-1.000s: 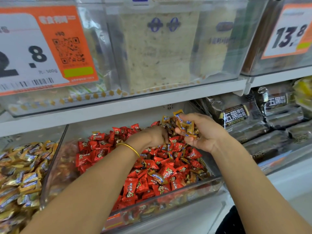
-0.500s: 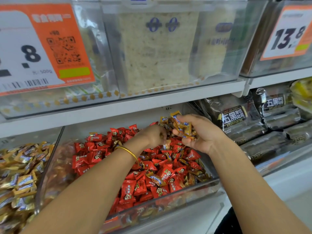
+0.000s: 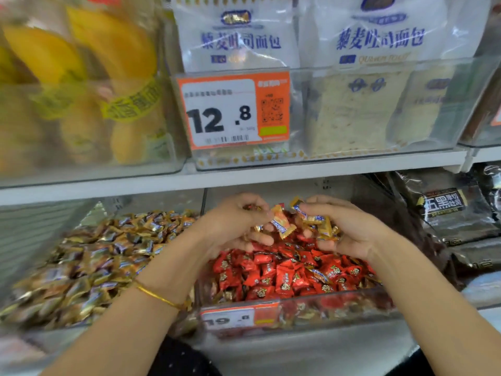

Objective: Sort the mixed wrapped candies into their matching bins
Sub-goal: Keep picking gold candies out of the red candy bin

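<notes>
Red wrapped candies (image 3: 284, 275) fill the clear middle bin (image 3: 339, 305) on the lower shelf. Gold wrapped candies (image 3: 89, 261) fill the clear bin to its left (image 3: 89, 213). Both hands hover over the back of the red bin. My right hand (image 3: 349, 226) grips a bunch of gold candies (image 3: 317, 221). My left hand (image 3: 233, 223), with a gold bangle on the wrist, has curled fingers around a small candy, and an orange-gold candy (image 3: 282, 222) sticks out at its fingertips between the two hands. A few gold candies lie mixed among the red ones.
An orange price tag reading 12.8 (image 3: 233, 109) hangs on the upper shelf bin, with bread packs (image 3: 357, 109) behind it and yellow packs (image 3: 81, 90) to the left. Black packets (image 3: 450, 213) lie at right. A 19.8 tag (image 3: 238, 317) fronts the red bin.
The view has swung left and up, so the gold bin now shows fully. My left hand has risen from the red pile and now holds candy close beside my right hand.
</notes>
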`<action>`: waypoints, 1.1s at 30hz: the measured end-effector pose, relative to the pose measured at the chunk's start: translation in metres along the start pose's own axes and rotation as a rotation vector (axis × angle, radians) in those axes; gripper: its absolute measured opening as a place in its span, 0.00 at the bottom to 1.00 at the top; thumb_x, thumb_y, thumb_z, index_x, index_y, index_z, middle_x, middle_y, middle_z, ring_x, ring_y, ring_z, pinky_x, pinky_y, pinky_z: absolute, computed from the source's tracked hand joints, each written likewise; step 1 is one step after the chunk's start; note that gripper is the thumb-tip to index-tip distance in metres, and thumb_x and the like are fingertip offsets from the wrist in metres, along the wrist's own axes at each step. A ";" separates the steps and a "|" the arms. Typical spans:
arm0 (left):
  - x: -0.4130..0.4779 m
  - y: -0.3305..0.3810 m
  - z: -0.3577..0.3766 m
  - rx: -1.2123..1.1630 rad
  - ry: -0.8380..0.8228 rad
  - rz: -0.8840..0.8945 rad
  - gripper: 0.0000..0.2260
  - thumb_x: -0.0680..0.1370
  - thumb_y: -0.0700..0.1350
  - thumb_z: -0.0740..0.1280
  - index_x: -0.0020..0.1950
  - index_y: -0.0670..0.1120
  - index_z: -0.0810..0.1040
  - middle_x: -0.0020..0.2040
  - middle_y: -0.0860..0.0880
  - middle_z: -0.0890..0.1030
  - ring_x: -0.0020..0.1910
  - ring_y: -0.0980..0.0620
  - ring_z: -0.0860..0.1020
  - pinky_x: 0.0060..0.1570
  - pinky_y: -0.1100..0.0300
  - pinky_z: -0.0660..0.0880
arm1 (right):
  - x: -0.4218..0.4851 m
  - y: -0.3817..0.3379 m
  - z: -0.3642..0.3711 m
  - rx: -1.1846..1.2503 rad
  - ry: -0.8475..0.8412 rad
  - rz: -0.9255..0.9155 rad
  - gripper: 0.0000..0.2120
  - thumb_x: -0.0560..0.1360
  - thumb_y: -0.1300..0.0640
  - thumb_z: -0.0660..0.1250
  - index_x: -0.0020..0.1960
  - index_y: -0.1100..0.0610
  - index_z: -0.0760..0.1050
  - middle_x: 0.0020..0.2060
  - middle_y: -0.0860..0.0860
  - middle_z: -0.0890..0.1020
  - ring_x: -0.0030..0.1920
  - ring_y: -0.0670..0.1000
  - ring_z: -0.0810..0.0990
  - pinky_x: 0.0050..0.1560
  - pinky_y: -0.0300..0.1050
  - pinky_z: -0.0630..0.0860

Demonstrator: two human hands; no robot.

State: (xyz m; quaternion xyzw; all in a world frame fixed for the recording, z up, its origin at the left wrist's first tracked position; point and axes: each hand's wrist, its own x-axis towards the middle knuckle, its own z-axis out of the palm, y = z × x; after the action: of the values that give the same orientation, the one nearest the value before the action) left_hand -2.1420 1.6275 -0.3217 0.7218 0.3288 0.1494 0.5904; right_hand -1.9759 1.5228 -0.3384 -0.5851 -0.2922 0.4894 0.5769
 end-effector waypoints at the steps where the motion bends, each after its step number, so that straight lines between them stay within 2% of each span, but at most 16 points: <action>1: -0.014 -0.003 -0.012 -0.036 0.007 0.001 0.04 0.77 0.43 0.67 0.43 0.47 0.75 0.38 0.48 0.82 0.35 0.51 0.82 0.20 0.68 0.67 | -0.004 -0.001 0.017 -0.023 -0.035 -0.011 0.08 0.67 0.58 0.72 0.44 0.54 0.74 0.34 0.52 0.78 0.27 0.49 0.75 0.22 0.33 0.61; 4: -0.053 -0.013 -0.050 -0.110 0.092 -0.013 0.06 0.77 0.42 0.66 0.41 0.47 0.74 0.34 0.49 0.81 0.32 0.53 0.82 0.19 0.69 0.67 | -0.011 -0.004 0.071 -0.143 -0.145 -0.071 0.06 0.71 0.57 0.71 0.42 0.52 0.73 0.33 0.51 0.78 0.26 0.49 0.74 0.20 0.33 0.62; 8: -0.080 -0.039 -0.105 -0.208 0.322 -0.055 0.07 0.77 0.39 0.66 0.40 0.48 0.74 0.32 0.48 0.81 0.24 0.57 0.77 0.23 0.69 0.67 | 0.005 -0.008 0.153 -0.333 -0.231 -0.169 0.08 0.73 0.57 0.70 0.39 0.53 0.71 0.28 0.48 0.76 0.25 0.48 0.74 0.20 0.32 0.63; 10: -0.080 -0.054 -0.128 -0.308 0.438 -0.067 0.06 0.78 0.38 0.64 0.42 0.45 0.73 0.33 0.45 0.79 0.20 0.58 0.74 0.22 0.69 0.66 | 0.023 -0.007 0.193 -0.435 -0.222 -0.208 0.07 0.74 0.57 0.69 0.42 0.55 0.71 0.34 0.52 0.74 0.29 0.49 0.72 0.20 0.32 0.63; 11: -0.079 -0.059 -0.136 -0.370 0.476 -0.064 0.04 0.79 0.40 0.63 0.44 0.44 0.73 0.33 0.45 0.77 0.19 0.58 0.72 0.20 0.70 0.65 | 0.031 -0.007 0.211 -0.483 -0.208 -0.199 0.06 0.75 0.56 0.68 0.47 0.55 0.72 0.39 0.53 0.74 0.33 0.50 0.72 0.21 0.33 0.65; 12: -0.078 -0.062 -0.140 -0.450 0.491 -0.049 0.05 0.80 0.44 0.62 0.45 0.44 0.73 0.32 0.47 0.75 0.20 0.58 0.72 0.21 0.71 0.66 | 0.038 -0.007 0.225 -0.519 -0.196 -0.174 0.11 0.75 0.53 0.68 0.55 0.56 0.71 0.47 0.54 0.74 0.38 0.51 0.72 0.25 0.35 0.70; 14: -0.077 -0.066 -0.148 -0.594 0.480 -0.022 0.15 0.80 0.56 0.57 0.46 0.47 0.76 0.36 0.48 0.78 0.31 0.55 0.77 0.33 0.65 0.74 | 0.050 -0.004 0.240 -0.615 -0.177 -0.070 0.30 0.76 0.44 0.65 0.71 0.59 0.62 0.62 0.56 0.71 0.55 0.55 0.74 0.45 0.48 0.80; 15: -0.075 -0.070 -0.153 -0.609 0.482 -0.013 0.19 0.80 0.60 0.54 0.53 0.49 0.77 0.47 0.48 0.80 0.43 0.52 0.78 0.47 0.59 0.75 | 0.055 -0.002 0.241 -0.641 -0.171 -0.031 0.36 0.76 0.40 0.63 0.75 0.58 0.56 0.69 0.56 0.66 0.64 0.58 0.70 0.54 0.56 0.78; 17: -0.075 -0.078 -0.161 -0.552 0.474 0.004 0.28 0.78 0.64 0.50 0.72 0.50 0.66 0.69 0.46 0.69 0.67 0.47 0.68 0.70 0.47 0.59 | 0.057 -0.001 0.238 -0.572 -0.164 -0.003 0.34 0.78 0.41 0.59 0.77 0.55 0.51 0.75 0.55 0.57 0.72 0.61 0.62 0.60 0.62 0.73; 18: -0.076 -0.080 -0.161 -0.504 0.471 0.021 0.29 0.78 0.64 0.49 0.75 0.51 0.60 0.73 0.46 0.64 0.72 0.46 0.62 0.73 0.43 0.51 | 0.056 0.000 0.233 -0.518 -0.164 -0.006 0.30 0.80 0.45 0.58 0.77 0.55 0.52 0.75 0.55 0.56 0.72 0.60 0.61 0.60 0.61 0.74; 19: -0.077 -0.081 -0.160 -0.462 0.471 0.049 0.29 0.79 0.63 0.48 0.76 0.50 0.57 0.75 0.46 0.61 0.74 0.46 0.58 0.73 0.43 0.47 | 0.055 0.000 0.227 -0.470 -0.163 -0.021 0.27 0.81 0.51 0.58 0.76 0.57 0.54 0.75 0.55 0.57 0.72 0.59 0.62 0.59 0.57 0.75; 21: -0.080 -0.078 -0.151 -0.420 0.467 0.096 0.26 0.81 0.57 0.49 0.76 0.47 0.58 0.75 0.46 0.62 0.75 0.48 0.57 0.74 0.48 0.47 | 0.045 -0.001 0.208 -0.383 -0.160 -0.060 0.22 0.81 0.61 0.58 0.74 0.60 0.59 0.72 0.57 0.62 0.69 0.57 0.66 0.57 0.49 0.76; 23: -0.080 -0.072 -0.136 -0.344 0.445 0.151 0.21 0.81 0.49 0.55 0.73 0.46 0.64 0.73 0.48 0.66 0.73 0.51 0.62 0.74 0.52 0.53 | 0.030 -0.001 0.180 -0.287 -0.163 -0.107 0.18 0.80 0.68 0.58 0.69 0.63 0.66 0.67 0.59 0.70 0.65 0.57 0.72 0.55 0.46 0.77; 26: -0.069 -0.061 -0.103 -0.099 0.361 0.248 0.13 0.79 0.41 0.61 0.61 0.52 0.76 0.62 0.52 0.78 0.63 0.55 0.74 0.69 0.54 0.66 | 0.007 -0.002 0.129 -0.189 -0.118 -0.178 0.12 0.79 0.71 0.56 0.60 0.65 0.73 0.57 0.62 0.77 0.57 0.56 0.79 0.49 0.46 0.81; 30: -0.030 -0.033 -0.037 0.102 0.227 0.373 0.10 0.79 0.37 0.62 0.53 0.50 0.78 0.55 0.51 0.81 0.55 0.57 0.77 0.61 0.63 0.71 | 0.000 0.000 0.051 -0.154 0.098 -0.165 0.11 0.77 0.74 0.57 0.56 0.67 0.74 0.53 0.65 0.79 0.48 0.59 0.82 0.44 0.46 0.82; 33: 0.017 -0.019 0.011 0.267 0.106 0.394 0.10 0.79 0.38 0.61 0.57 0.46 0.78 0.56 0.47 0.80 0.53 0.54 0.76 0.49 0.69 0.70 | 0.013 0.003 -0.006 -0.222 0.334 -0.137 0.13 0.78 0.74 0.54 0.59 0.69 0.71 0.49 0.65 0.76 0.38 0.55 0.81 0.33 0.40 0.80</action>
State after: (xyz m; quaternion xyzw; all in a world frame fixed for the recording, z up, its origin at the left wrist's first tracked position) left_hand -2.1286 1.6324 -0.3453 0.8347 0.2292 0.2545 0.4313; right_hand -1.9664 1.5315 -0.3456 -0.6969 -0.2838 0.3100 0.5811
